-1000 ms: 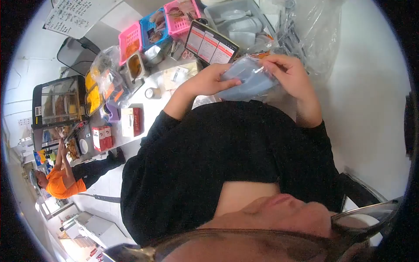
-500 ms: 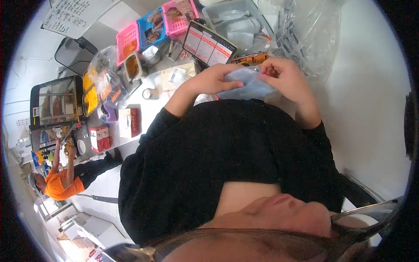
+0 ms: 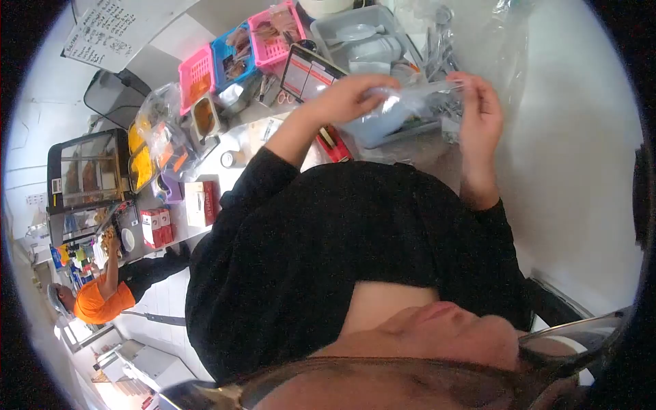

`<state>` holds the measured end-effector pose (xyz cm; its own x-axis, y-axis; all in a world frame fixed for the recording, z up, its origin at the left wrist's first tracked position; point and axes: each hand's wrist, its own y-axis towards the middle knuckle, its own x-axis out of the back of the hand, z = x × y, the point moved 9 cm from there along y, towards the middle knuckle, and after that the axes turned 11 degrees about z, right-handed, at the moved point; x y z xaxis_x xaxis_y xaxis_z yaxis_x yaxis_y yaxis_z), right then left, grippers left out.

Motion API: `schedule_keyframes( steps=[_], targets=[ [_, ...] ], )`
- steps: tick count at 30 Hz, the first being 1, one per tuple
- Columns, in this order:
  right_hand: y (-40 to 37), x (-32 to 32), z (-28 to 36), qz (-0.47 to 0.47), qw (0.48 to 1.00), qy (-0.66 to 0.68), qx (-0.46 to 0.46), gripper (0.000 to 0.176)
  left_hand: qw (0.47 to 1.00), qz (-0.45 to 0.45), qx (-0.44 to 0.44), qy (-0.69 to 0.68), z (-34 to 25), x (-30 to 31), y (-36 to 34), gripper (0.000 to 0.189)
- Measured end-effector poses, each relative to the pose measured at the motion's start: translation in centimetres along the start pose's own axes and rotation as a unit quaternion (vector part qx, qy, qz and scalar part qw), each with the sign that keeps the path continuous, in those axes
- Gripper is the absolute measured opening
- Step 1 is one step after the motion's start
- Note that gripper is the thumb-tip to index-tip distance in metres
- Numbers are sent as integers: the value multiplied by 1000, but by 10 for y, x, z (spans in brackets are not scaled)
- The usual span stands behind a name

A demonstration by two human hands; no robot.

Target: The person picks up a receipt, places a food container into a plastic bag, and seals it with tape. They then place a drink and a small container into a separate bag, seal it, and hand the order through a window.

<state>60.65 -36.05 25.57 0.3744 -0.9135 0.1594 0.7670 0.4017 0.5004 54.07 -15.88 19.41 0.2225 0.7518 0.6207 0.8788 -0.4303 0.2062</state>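
Note:
A clear plastic bag (image 3: 410,106) is stretched between my two hands above the near edge of the counter. My left hand (image 3: 352,99) is closed on one side of it, its fingertips partly smeared by motion. Raised at the right, my right hand (image 3: 482,106) pinches the bag's other edge between thumb and fingers. Through and below the film I see a bluish container (image 3: 383,140), its contents hard to make out. Just behind my left hand a tablet (image 3: 297,72) with a red and white screen is partly covered.
Pink (image 3: 198,72) and blue (image 3: 229,65) baskets stand behind the tablet, beside a grey bin (image 3: 328,31) with scoops. A metal tray (image 3: 203,116), a can (image 3: 229,159) and red-white boxes (image 3: 199,203) line the left. Another person (image 3: 102,301) in orange works farther left; a wall is at right.
My hands have moved up and farther apart, pulling the bag out wide. The container beneath and a red package by my left forearm now show. The other person's arms have shifted.

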Motion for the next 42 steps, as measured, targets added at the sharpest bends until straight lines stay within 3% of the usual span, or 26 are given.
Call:
schedule_keyframes(
  steps=[2, 5, 8, 11, 13, 14, 15, 16, 17, 18, 19, 20, 21, 22, 24, 26, 28, 31, 32, 34, 35, 37, 38, 40, 41, 42],
  targets=[
    [-6, 22, 2, -78, 996, 47, -13, 20, 997, -11, -34, 75, 16, 19, 18, 34],
    [-15, 48, 20, -162, 985, 26, 52, 21, 977, -115, 37, 177, 38, 66, 39, 34],
    [-23, 68, 32, -218, 971, 40, 93, 21, 955, -147, 84, 245, 80, 90, 65, 39],
    [-30, 84, 45, -262, 960, 36, 90, 24, 949, -97, 119, 275, 126, 81, 77, 46],
    [-35, 95, 44, -268, 960, -7, 79, 27, 949, -35, 86, 302, 137, 71, 84, 58],
    [-36, 104, 36, -240, 968, -24, 64, 26, 947, -31, 91, 305, 144, 67, 87, 63],
    [-34, 112, 24, -203, 977, -34, 50, 25, 939, -51, 36, 337, 129, 70, 90, 60],
    [-33, 113, 21, -204, 977, -32, 53, 26, 951, 23, 98, 293, 116, 70, 102, 55],
    [-31, 106, 18, -200, 978, -26, 55, 27, 931, 39, 128, 340, 118, 72, 109, 49],
    [-26, 90, 26, -196, 980, -26, 28, 26, 896, 139, 195, 373, 125, 68, 124, 42],
    [-23, 77, 32, -195, 980, -33, 0, 26, 874, 150, 221, 407, 95, 69, 120, 39],
    [-20, 57, 35, -170, 985, -20, 18, 25, 910, 103, 192, 354, 67, 74, 117, 48],
    [-17, 43, 39, -152, 988, -12, 37, 24, 933, 170, 278, 152, 49, 61, 98, 63],
    [-18, 33, 42, -141, 989, -6, 55, 23, 902, 198, 382, -31, 27, 48, 71, 80],
    [-23, 0, 50, -36, 987, -123, 95, 21, 866, 275, 378, -174, 0, 3, 30, 90],
    [-26, -41, 61, 91, 976, -144, 136, 22, 894, 221, 304, -245, -32, -4, -7, 88],
    [-36, -102, 80, 252, 949, -57, 179, 30, 822, 38, 262, -503, -13, -16, -36, 70],
    [-51, -178, 102, 443, 860, -16, 251, 21, 764, -153, 150, -609, 56, -7, -76, 48],
    [-57, -208, 112, 551, 796, -36, 248, 18, 779, -198, 153, -574, 64, 6, -105, 42],
    [-66, -252, 135, 581, 772, -22, 258, 18, 804, -264, 152, -510, 68, 24, -150, 30],
    [-74, -271, 150, 592, 763, -29, 257, 20, 878, -323, 96, -340, 70, 47, -188, 26],
    [-86, -297, 211, 602, 731, 109, 302, 20, 879, -401, 165, -198, 56, 80, -250, 23],
    [-96, -311, 239, 658, 675, 213, 257, 20, 825, -426, 289, -235, 18, 84, -288, 24],
    [-132, -329, 293, 724, 540, 415, 114, 21, 753, -532, 201, -330, 1, 91, -339, 25],
    [-152, -336, 318, 761, 485, 422, 82, 19, 767, -533, 161, -320, -10, 96, -359, 25],
    [-172, -342, 342, 796, 432, 422, 49, 17, 719, -588, 198, -312, -39, 96, -378, 29]
  ],
)
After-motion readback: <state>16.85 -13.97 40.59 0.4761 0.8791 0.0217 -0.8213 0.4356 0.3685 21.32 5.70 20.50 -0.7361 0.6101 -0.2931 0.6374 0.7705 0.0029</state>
